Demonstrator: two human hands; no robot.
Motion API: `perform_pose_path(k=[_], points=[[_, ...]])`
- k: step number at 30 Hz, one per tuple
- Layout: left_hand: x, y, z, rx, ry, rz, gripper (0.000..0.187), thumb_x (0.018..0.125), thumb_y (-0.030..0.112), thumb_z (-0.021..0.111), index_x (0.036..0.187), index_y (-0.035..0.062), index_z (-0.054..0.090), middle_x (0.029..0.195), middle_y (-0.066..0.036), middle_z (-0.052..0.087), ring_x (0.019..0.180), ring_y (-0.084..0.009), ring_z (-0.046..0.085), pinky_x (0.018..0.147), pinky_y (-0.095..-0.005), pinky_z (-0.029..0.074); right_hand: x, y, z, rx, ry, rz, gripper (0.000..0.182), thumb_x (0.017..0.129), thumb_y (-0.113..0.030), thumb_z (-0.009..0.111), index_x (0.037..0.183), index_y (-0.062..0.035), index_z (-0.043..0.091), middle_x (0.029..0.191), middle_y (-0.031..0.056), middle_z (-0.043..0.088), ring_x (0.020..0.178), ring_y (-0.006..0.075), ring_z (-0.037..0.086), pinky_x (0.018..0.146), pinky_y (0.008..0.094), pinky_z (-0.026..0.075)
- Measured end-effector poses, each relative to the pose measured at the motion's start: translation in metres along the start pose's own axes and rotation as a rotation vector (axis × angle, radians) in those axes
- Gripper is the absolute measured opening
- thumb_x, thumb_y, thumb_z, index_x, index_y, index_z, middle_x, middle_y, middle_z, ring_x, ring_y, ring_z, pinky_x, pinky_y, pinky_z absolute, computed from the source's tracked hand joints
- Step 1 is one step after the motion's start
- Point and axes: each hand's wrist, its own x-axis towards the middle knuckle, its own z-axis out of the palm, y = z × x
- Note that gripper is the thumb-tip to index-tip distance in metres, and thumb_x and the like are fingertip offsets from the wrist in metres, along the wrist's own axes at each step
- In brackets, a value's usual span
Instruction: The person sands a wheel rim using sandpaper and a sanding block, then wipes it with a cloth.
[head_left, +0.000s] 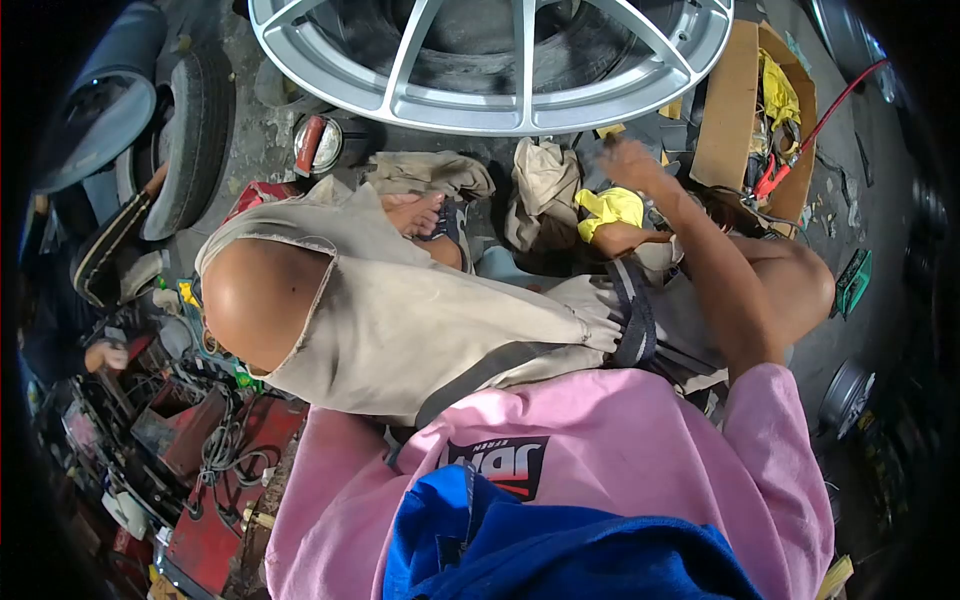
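My right hand [640, 168] is raised in front of my right knee, below the lower edge of a silver alloy wheel [525, 75]. Its fingers are smeared by motion, and I cannot make out whether anything is in them. Beneath it lie a yellow cloth [612, 208] and a crumpled beige cloth [543, 190]. My left hand does not show; its arm disappears beside the beige apron [440, 310] spread over my left leg. Toes of a foot [412, 212] show past the apron, near a brownish rag [430, 172].
A cardboard box [725, 120] with yellow material and a red-handled cable stands to the right. On the left are a tyre [195, 140], a round tin [325, 148], another person's hand [105, 355] and a red metal case [215, 530]. A green object [853, 282] lies at right.
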Motion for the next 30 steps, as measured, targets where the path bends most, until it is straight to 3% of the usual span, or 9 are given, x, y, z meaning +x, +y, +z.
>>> perform_pose_path(k=[4, 9, 14, 18, 21, 23, 27, 28, 30], points=[[-0.026, 0.006, -0.001, 0.192, -0.142, -0.12, 0.029, 0.099, 0.025, 0.073, 0.11, -0.0015, 0.071, 0.08, -0.004, 0.066, 0.065, -0.0112, 0.059, 0.058, -0.0252, 0.049, 0.003, -0.004, -0.038, 0.007, 0.221, 0.42, 0.027, 0.097, -0.03, 0.059, 0.092, -0.0084, 0.075, 0.089, 0.0214, 0.071, 0.09, 0.0394, 0.071, 0.082, 0.0486, 0.056], [-0.047, 0.02, 0.007, 0.391, -0.31, -0.209, 0.031, 0.1, 0.026, 0.073, 0.113, -0.0023, 0.071, 0.082, -0.005, 0.068, 0.066, -0.0116, 0.06, 0.059, -0.025, 0.05, 0.039, 0.018, -0.011, -0.178, 0.108, 0.187, 0.024, 0.095, -0.025, 0.059, 0.099, -0.007, 0.075, 0.093, 0.0121, 0.075, 0.086, 0.0349, 0.072, 0.079, 0.0448, 0.056], [-0.034, 0.018, 0.014, 0.461, -0.429, -0.126, 0.036, 0.1, 0.028, 0.072, 0.118, -0.003, 0.071, 0.09, -0.007, 0.072, 0.074, -0.013, 0.065, 0.065, -0.0255, 0.054, 0.037, 0.019, 0.001, -0.25, 0.28, 0.085, 0.023, 0.093, -0.025, 0.063, 0.101, -0.0076, 0.075, 0.1, 0.016, 0.074, 0.092, 0.0321, 0.071, 0.075, 0.0449, 0.056], [-0.04, 0.048, 0.051, 0.49, -0.643, -0.03, 0.045, 0.102, 0.033, 0.069, 0.127, -0.003, 0.069, 0.108, -0.011, 0.074, 0.093, -0.0155, 0.071, 0.081, -0.0278, 0.058, 0.024, -0.017, -0.018, 0.072, 0.376, 0.052, 0.037, 0.087, -0.037, 0.074, 0.096, -0.0015, 0.072, 0.095, 0.0189, 0.073, 0.091, 0.038, 0.069, 0.079, 0.0466, 0.056], [-0.022, 0.051, 0.074, 0.551, -0.817, -0.044, 0.047, 0.104, 0.034, 0.066, 0.133, -0.003, 0.066, 0.116, -0.011, 0.073, 0.102, -0.017, 0.07, 0.09, -0.0286, 0.057, 0.025, -0.086, -0.07, 0.219, 0.199, 0.396, 0.051, 0.082, -0.045, 0.08, 0.1, 0.0015, 0.073, 0.098, 0.0236, 0.073, 0.091, 0.0399, 0.07, 0.08, 0.048, 0.056], [-0.016, 0.057, 0.086, 0.589, -0.866, -0.045, 0.048, 0.103, 0.034, 0.067, 0.134, -0.0022, 0.066, 0.118, -0.01, 0.073, 0.104, -0.0169, 0.07, 0.091, -0.0283, 0.056, 0.029, -0.111, -0.078, 0.587, 0.387, 0.371, 0.059, 0.081, -0.051, 0.08, 0.102, 0.0038, 0.074, 0.096, 0.0263, 0.074, 0.088, 0.0409, 0.072, 0.076, 0.0483, 0.057], [-0.035, 0.08, 0.11, 0.679, -0.905, 0.016, 0.047, 0.098, 0.034, 0.074, 0.133, 0.0019, 0.068, 0.116, -0.008, 0.074, 0.105, -0.0141, 0.07, 0.092, -0.026, 0.056, 0.038, -0.158, -0.093, 1.039, 0.217, 0.443, 0.046, 0.087, -0.04, 0.078, 0.097, 0.0049, 0.076, 0.073, 0.0218, 0.071, 0.07, 0.0244, 0.071, 0.072, 0.038, 0.055], [-0.039, 0.084, 0.112, 0.702, -0.871, 0.014, 0.045, 0.096, 0.033, 0.076, 0.13, 0.0032, 0.071, 0.113, -0.007, 0.074, 0.103, -0.0132, 0.07, 0.091, -0.0259, 0.056, 0.041, -0.162, -0.087, 1.056, 0.193, 0.452, 0.04, 0.09, -0.034, 0.077, 0.099, 0.0044, 0.076, 0.077, 0.0172, 0.074, 0.074, 0.0133, 0.066, 0.074, 0.0339, 0.054], [-0.035, 0.08, 0.105, 0.676, -0.87, 0.048, 0.039, 0.093, 0.031, 0.08, 0.122, 0.0058, 0.075, 0.11, -0.004, 0.075, 0.1, -0.0112, 0.069, 0.088, -0.0262, 0.057, 0.05, -0.173, -0.083, 1.166, 0.173, 0.469, 0.041, 0.09, -0.035, 0.078, 0.101, 0.0042, 0.077, 0.082, 0.0157, 0.075, 0.077, 0.0119, 0.066, 0.076, 0.0329, 0.054]])
